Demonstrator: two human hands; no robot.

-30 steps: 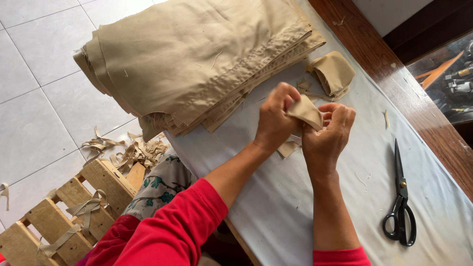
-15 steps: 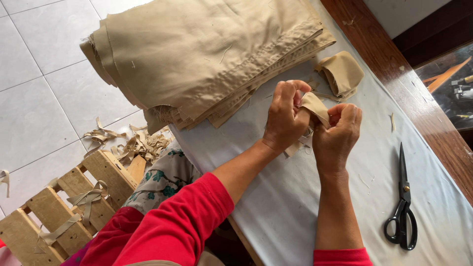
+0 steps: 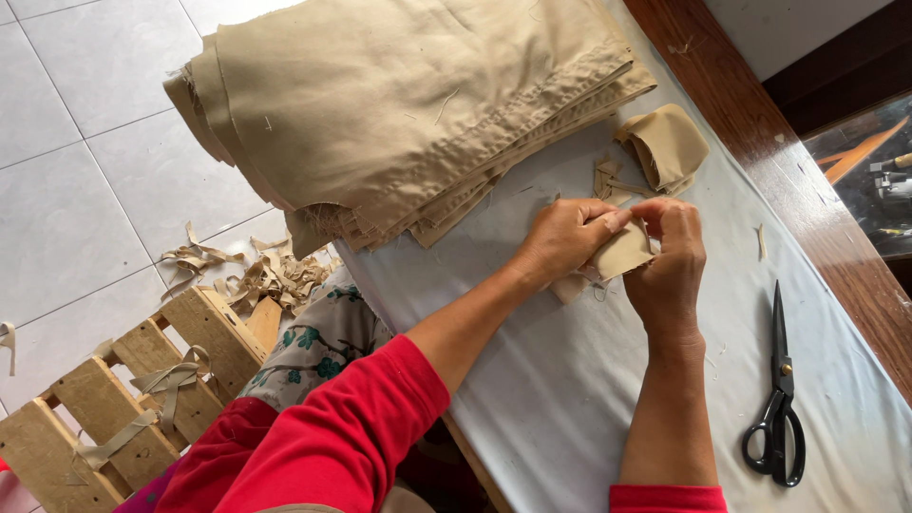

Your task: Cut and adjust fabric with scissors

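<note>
A small tan fabric piece (image 3: 624, 253) is pinched between both hands over the white-covered table (image 3: 570, 399). My left hand (image 3: 562, 237) grips its left side with the fingers curled over the top edge. My right hand (image 3: 671, 256) holds its right side, thumb against the cloth. A bit more tan cloth pokes out beneath the hands. Both arms wear red sleeves.
A tall stack of folded tan fabric (image 3: 399, 104) lies at the table's far left end. Small folded tan pieces (image 3: 665, 142) sit beyond the hands. Black scissors (image 3: 779, 399) lie to the right. A wooden crate (image 3: 123, 399) and fabric scraps (image 3: 266, 275) are on the tiled floor.
The hands have turned and folded the small fabric piece, which now sits lower between them. The view has shifted slightly.
</note>
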